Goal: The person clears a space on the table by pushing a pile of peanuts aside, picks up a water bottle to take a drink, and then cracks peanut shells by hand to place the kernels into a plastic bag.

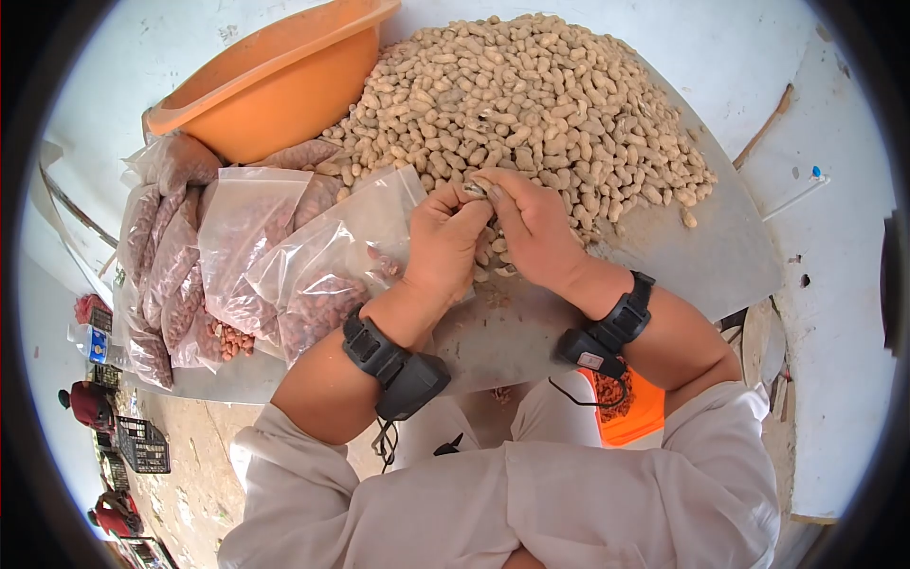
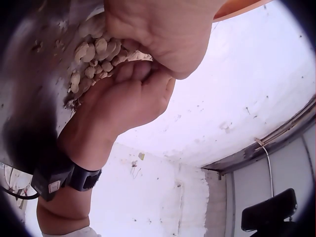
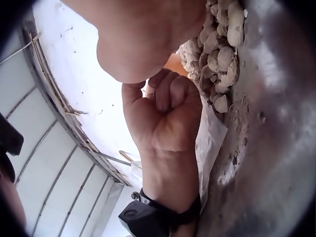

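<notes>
In the head view my two hands meet at the near edge of a large pile of unshelled peanuts (image 1: 531, 95). Between the fingertips sits a peanut (image 1: 476, 191), mostly covered by the fingers. My left hand (image 1: 444, 242) pinches it from one side, its other fingers curled into the palm. From the opposite side my right hand (image 1: 538, 228) grips it with thumb and forefinger. Loose shells and peanuts (image 3: 224, 61) lie on the metal tabletop close by the hands in the right wrist view.
Clear plastic bags (image 1: 318, 284) of reddish shelled peanuts crowd the left of the table, beside an orange basin (image 1: 275, 81). An orange container (image 1: 633, 422) with reddish contents stands below the table edge. Black crates (image 1: 142, 444) and other people are at far left.
</notes>
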Demonstrator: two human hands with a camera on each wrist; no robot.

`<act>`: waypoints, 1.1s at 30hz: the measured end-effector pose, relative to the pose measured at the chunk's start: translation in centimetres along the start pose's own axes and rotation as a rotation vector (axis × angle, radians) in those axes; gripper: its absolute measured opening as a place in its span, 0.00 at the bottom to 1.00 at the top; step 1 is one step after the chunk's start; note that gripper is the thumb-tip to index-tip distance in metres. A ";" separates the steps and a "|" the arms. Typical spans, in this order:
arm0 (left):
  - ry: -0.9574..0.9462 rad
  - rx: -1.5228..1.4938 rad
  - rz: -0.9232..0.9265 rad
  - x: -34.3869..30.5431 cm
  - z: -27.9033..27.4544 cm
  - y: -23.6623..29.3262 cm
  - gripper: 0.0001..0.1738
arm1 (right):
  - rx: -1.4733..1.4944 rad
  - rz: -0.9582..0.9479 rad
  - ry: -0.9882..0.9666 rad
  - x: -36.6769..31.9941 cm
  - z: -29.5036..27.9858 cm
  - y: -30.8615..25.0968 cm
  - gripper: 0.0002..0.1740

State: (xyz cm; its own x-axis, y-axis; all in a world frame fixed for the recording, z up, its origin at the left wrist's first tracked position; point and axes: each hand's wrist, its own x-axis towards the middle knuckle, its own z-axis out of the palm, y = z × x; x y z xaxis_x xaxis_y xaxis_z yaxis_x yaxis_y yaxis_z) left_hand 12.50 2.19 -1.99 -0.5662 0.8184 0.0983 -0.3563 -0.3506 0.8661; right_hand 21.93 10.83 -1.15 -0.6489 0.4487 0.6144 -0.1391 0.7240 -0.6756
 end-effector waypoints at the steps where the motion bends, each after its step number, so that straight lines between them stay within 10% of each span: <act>1: 0.005 -0.004 0.004 0.0 0.0 -0.1 0.05 | 0.033 0.018 0.011 0.0 0.1 0.0 0.11; 18: -0.037 -0.184 -0.093 0.2 0.5 -0.2 0.07 | 0.974 0.517 0.054 0.1 0.8 0.5 0.15; 28: -0.039 -0.323 -0.270 0.4 -0.4 -0.3 0.09 | 0.248 0.192 0.058 0.2 0.4 1.5 0.14; 33: -0.014 -0.220 -0.017 -0.3 -0.3 0.1 0.07 | -0.004 0.033 0.097 0.7 0.0 1.4 0.14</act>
State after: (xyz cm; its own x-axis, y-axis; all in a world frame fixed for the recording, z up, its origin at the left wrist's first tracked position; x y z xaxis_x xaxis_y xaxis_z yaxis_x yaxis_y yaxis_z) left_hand 12.44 1.80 -2.11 -0.5489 0.8308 0.0923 -0.5201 -0.4259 0.7403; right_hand 21.32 12.15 -1.68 -0.5773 0.5213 0.6284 -0.1154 0.7098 -0.6949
